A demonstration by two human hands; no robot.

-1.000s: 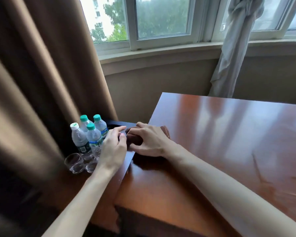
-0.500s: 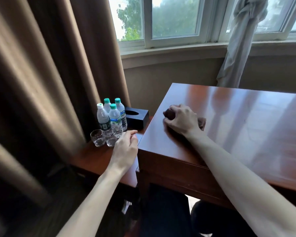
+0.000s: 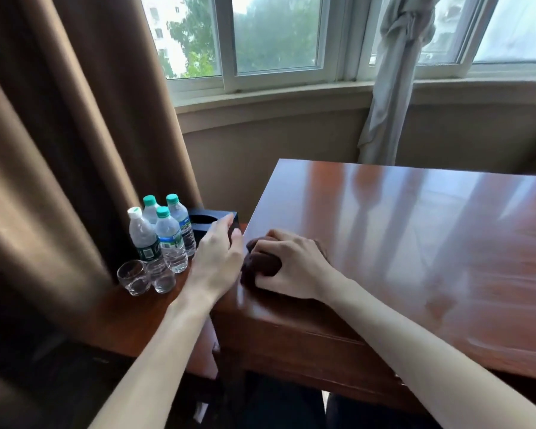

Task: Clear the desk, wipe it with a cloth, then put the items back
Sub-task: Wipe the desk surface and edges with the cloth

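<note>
A glossy reddish wooden desk (image 3: 415,243) fills the right half of the view. My right hand (image 3: 294,267) rests at its left front corner with fingers curled round a dark brown cloth (image 3: 260,264). My left hand (image 3: 218,258) reaches over the lower side table (image 3: 130,317), its straight fingers at the near side of a black tissue box (image 3: 205,221); I cannot tell whether they touch it. Several water bottles (image 3: 167,239) with green and white caps stand left of the box, two small glasses (image 3: 135,277) in front of them.
A heavy brown curtain (image 3: 59,134) hangs close behind the side table on the left. A tied grey curtain (image 3: 393,88) hangs at the window behind the desk. The wall and window sill (image 3: 276,97) run along the back.
My left hand has moved forward from the side table's front to the black tissue box. My right hand with the cloth has stayed at the desk's left corner. The camera has shifted.
</note>
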